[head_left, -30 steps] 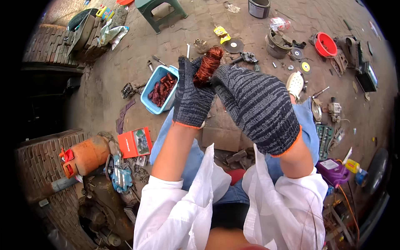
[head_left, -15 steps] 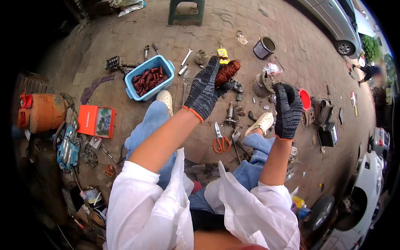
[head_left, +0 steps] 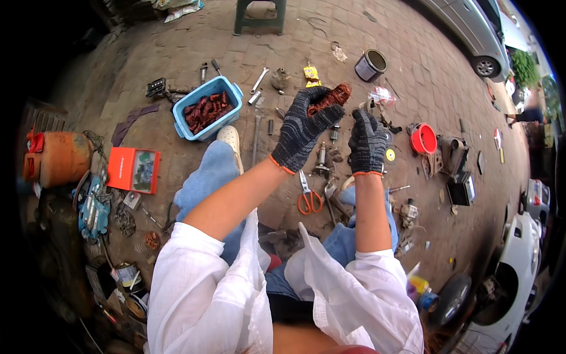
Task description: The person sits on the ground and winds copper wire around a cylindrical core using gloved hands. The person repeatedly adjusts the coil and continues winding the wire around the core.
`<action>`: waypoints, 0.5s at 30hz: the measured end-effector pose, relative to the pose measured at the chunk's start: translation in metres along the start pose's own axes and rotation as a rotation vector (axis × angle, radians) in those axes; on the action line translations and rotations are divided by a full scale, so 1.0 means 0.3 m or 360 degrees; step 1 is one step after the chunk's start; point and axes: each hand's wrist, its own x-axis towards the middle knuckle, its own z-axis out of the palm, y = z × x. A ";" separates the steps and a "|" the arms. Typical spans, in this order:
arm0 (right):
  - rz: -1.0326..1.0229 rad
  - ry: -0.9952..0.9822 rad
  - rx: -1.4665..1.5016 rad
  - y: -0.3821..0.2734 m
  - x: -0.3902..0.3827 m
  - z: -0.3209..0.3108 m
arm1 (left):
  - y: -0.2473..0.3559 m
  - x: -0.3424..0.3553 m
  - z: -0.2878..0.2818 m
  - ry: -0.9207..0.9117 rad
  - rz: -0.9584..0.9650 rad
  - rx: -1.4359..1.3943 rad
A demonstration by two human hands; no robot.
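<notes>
A bundle of reddish copper wire sits in my left hand, which wears a dark grey knitted glove and is wrapped round its lower side. To the right, my right hand, gloved alike, is held up with its fingers bent together near the bundle. Whatever lies between those fingertips is too small to make out. More reddish-brown wire coils fill a light blue tub at the left. Below the hands, scissors with orange handles rest on the ground.
A wrench, metal parts and an open can lie ahead on the brick paving. A red bowl is at the right. At the left stand an orange gas cylinder and a red box. Cars and a person are far right.
My right hand has moved left and slightly down, closer to my left hand. The wire bundle has shifted slightly right and turned in my left hand.
</notes>
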 end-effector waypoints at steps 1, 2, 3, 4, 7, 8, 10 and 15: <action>0.0071 0.0001 0.0063 -0.016 -0.012 0.007 | -0.004 0.000 0.006 0.0023 0.0048 0.0054; 0.0117 -0.0012 0.0122 -0.023 -0.020 0.008 | -0.002 -0.003 0.008 -0.0033 0.0065 0.0153; 0.0163 -0.0026 0.0181 -0.027 -0.024 0.008 | 0.007 -0.008 0.011 -0.0089 0.0082 0.0252; 0.0209 -0.0040 0.0240 -0.026 -0.027 0.007 | 0.012 -0.012 0.013 -0.0144 0.0099 0.0352; 0.0259 -0.0079 0.0119 -0.007 -0.022 -0.016 | -0.003 -0.014 0.026 -0.0152 0.0126 0.0281; 0.0249 -0.0085 0.0140 0.000 -0.020 -0.019 | -0.002 -0.015 0.029 -0.0145 0.0105 0.0299; 0.0231 -0.0101 0.0182 0.011 -0.017 -0.022 | 0.007 -0.018 0.035 -0.0128 0.0062 0.0336; 0.0278 -0.0177 0.0233 0.018 -0.015 -0.032 | -0.001 -0.017 0.021 -0.0113 0.0044 0.0301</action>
